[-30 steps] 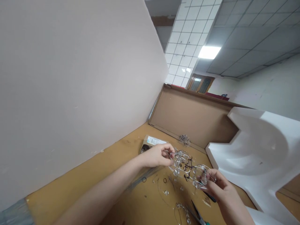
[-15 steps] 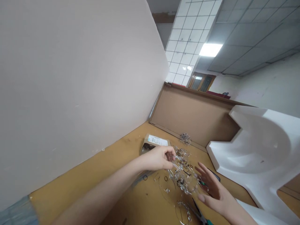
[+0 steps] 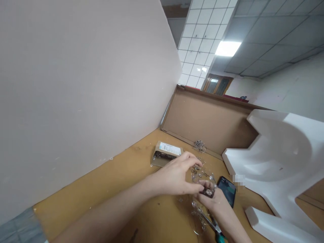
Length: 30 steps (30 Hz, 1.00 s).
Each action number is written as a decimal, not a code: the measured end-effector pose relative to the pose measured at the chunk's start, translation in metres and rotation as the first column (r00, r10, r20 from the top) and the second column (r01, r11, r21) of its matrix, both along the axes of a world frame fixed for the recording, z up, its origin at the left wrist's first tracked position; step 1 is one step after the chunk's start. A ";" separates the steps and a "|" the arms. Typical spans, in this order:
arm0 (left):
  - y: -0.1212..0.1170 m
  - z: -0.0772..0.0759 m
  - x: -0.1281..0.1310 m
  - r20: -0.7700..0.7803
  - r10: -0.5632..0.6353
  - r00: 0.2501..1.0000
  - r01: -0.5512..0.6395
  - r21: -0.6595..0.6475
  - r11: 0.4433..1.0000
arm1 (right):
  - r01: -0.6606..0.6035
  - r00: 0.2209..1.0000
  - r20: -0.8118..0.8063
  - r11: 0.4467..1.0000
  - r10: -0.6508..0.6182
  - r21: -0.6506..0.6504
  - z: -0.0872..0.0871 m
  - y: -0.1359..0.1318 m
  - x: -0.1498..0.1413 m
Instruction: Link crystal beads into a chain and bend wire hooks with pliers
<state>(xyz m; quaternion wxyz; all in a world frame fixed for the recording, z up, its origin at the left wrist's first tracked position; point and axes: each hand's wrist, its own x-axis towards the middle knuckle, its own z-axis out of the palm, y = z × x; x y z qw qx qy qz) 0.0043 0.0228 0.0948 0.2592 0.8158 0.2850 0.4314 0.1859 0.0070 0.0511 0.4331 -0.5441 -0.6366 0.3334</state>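
A big pale board [image 3: 83,84] stands on the left. The brown desk [image 3: 101,206] is beside it. On the right is a big white foam piece [image 3: 280,148], and at the far side a brown cardboard sheet [image 3: 205,114] stands up. The left hand [image 3: 174,175] is open, with its thumb close to the right hand [image 3: 212,199]. The right hand has its fingers curled around a small beady bundle [image 3: 208,192], dark and clear, over the desk. A little box [image 3: 157,160] with a white label sits behind the left hand. A black phone [image 3: 227,190] lies just right of the right hand. Nearer is a tool [image 3: 219,236] with green on its handle. A wire tangle [image 3: 199,146] rests by the cardboard.
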 end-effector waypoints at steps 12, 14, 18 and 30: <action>0.005 -0.002 0.000 -0.207 -0.118 0.971 0.090 -0.137 0.986 | -0.201 0.477 -0.872 0.951 -0.114 -0.235 0.003 0.001 0.004; 0.003 -0.003 0.002 -0.217 -0.130 0.968 0.107 -0.117 0.987 | -0.184 0.437 -0.885 0.948 -0.159 -0.261 0.003 0.002 0.005; -0.001 -0.007 0.010 -0.236 -0.134 0.962 0.143 0.020 0.990 | -0.157 0.404 -0.897 0.953 -0.177 -0.259 0.005 0.001 0.002; -0.004 -0.008 0.008 -0.365 -0.039 0.930 0.073 0.080 0.994 | -0.068 0.500 -0.853 0.976 -0.146 -0.207 0.004 0.001 0.002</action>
